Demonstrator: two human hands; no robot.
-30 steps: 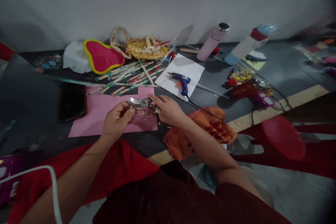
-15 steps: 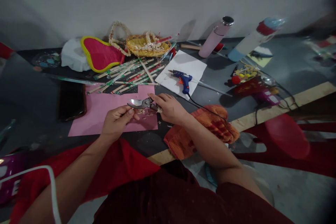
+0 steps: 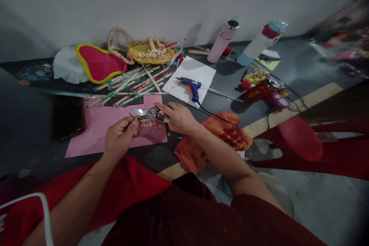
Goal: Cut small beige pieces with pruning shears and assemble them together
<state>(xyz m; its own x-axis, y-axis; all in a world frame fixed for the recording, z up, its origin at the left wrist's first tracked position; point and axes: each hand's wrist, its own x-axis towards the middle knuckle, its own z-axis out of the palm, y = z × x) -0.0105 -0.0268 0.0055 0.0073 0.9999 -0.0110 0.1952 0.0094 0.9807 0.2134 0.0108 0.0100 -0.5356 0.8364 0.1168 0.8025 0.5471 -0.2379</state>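
Observation:
My right hand (image 3: 179,117) is wrapped round the handles of a pair of pruning shears (image 3: 147,113), whose blades point left over a pink paper sheet (image 3: 95,134). Close to the blade tip, my left hand (image 3: 119,136) is closed in a pinch; what sits between thumb and fingers is too small to make out. Small pale cut bits (image 3: 147,123) lie on the paper below the shears. Behind the hands, wrapped wooden chopsticks (image 3: 135,82) lie in a loose pile.
A blue glue gun (image 3: 191,86) rests on a white sheet (image 3: 184,70), its cord trailing right. An orange towel (image 3: 196,153) lies at the front edge. A phone (image 3: 67,117) is at left. Along the wall stand a wicker basket (image 3: 138,58), a pink flask (image 3: 220,46) and a bottle (image 3: 253,49).
The whole view has shifted, so the table items appear farther left. Both hands keep nearly the same pose, with the shears still in my right hand.

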